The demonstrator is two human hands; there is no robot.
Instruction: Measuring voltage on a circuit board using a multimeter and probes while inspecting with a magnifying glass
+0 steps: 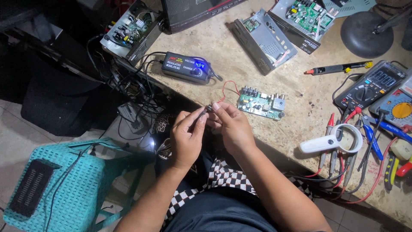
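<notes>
My left hand (186, 135) and my right hand (231, 126) meet in front of me at the workbench's near edge. Both pinch a small dark plug (209, 108) at the end of a thin red wire (227, 88). The wire loops up and runs to a small green circuit board (261, 103) lying on the bench just right of my fingers. The plug is mostly hidden by my fingertips.
A black power supply (186, 66) with a blue lit display sits behind my hands. Opened metal boxes with circuit boards (264, 38) lie further back. To the right are a white magnifier (332, 141), multimeters (371, 83), probes and pliers (392, 165). A teal plastic stool (60, 184) stands at the left.
</notes>
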